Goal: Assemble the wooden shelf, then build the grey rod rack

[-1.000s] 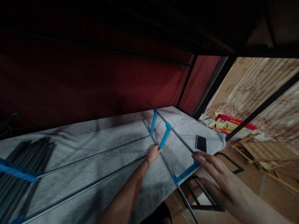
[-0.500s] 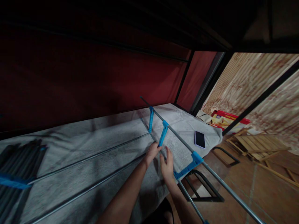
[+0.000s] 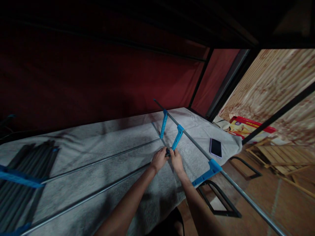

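Observation:
My left hand [image 3: 159, 160] is closed around the end of a long metal tube [image 3: 98, 194] where it meets a blue plastic bracket [image 3: 177, 137]. Beside it, my right hand [image 3: 176, 160] grips the lower end of that bracket, thumb close to the left one. Fingers cover most of the joint. A metal rail [image 3: 197, 144] runs through the bracket's upper end. On the same rail sit a farther blue bracket [image 3: 163, 124] and a nearer one [image 3: 208, 172]. A second tube [image 3: 105, 161] lies roughly parallel, reaching the farther bracket's foot.
Several dark tubes [image 3: 27, 177] lie bundled at the left beside a blue crosspiece [image 3: 21, 177]. A phone [image 3: 216, 147] rests on the grey cloth [image 3: 197, 123]. On the floor at right are a red and yellow box [image 3: 248, 126], a wooden slatted piece [image 3: 283, 157] and a black frame [image 3: 219, 200].
My right hand has moved up from beside the joint and closed on the bracket's lower end, next to my left hand. The whole view has shifted slightly.

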`<state>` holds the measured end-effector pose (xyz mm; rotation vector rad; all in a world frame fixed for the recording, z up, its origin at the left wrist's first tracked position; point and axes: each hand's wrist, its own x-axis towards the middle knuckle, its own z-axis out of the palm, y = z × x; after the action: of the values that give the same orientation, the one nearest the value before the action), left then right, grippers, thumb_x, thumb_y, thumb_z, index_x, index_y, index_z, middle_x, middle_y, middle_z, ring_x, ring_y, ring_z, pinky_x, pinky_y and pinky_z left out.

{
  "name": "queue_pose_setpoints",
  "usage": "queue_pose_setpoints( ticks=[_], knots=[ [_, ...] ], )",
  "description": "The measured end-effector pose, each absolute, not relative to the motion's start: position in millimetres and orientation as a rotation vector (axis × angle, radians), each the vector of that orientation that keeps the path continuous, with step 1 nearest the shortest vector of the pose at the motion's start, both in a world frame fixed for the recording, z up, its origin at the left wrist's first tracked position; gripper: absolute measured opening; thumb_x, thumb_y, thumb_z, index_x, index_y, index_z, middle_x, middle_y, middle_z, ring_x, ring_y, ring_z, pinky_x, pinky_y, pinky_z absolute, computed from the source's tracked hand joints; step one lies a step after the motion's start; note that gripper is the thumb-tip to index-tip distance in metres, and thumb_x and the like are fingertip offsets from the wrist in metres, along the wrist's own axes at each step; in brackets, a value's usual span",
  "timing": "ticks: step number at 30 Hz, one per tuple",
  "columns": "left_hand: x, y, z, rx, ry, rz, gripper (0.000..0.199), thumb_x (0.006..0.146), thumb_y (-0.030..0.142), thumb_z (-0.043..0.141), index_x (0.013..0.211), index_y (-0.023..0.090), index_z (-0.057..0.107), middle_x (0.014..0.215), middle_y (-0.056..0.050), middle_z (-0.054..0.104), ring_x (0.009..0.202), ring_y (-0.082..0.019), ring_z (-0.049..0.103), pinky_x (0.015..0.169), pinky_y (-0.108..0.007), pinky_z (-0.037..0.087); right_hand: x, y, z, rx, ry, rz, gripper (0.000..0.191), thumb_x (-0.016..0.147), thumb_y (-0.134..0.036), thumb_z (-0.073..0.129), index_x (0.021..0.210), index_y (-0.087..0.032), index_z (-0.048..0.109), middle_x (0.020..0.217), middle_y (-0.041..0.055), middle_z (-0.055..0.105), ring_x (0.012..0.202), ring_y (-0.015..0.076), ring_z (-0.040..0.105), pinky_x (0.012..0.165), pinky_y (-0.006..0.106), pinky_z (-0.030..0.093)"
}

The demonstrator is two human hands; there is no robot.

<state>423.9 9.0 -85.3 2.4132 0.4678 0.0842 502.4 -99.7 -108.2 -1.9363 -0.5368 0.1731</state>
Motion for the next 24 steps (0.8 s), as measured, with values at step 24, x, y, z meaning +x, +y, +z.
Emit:
queue_pose_setpoints(
  ticks=[24],
  knots=[
    [373.4, 18.6, -83.4, 2.557, 0.591, -0.138, 0.035, 0.097, 0.035, 0.037, 0.118, 0.023, 0.063, 0.117, -0.01, 0.069, 0.112, -0.024, 0.063, 0.091, -0.032, 0.046, 500.2, -107.9, -116.5, -2.088, -0.702, 0.151, 0.03, 0.084, -0.017, 0.044, 0.108, -0.015, 0.06, 0.085, 0.0094, 0.068, 0.085, 0.0242, 0.063, 0.081, 0.034, 0.048]
  ],
)
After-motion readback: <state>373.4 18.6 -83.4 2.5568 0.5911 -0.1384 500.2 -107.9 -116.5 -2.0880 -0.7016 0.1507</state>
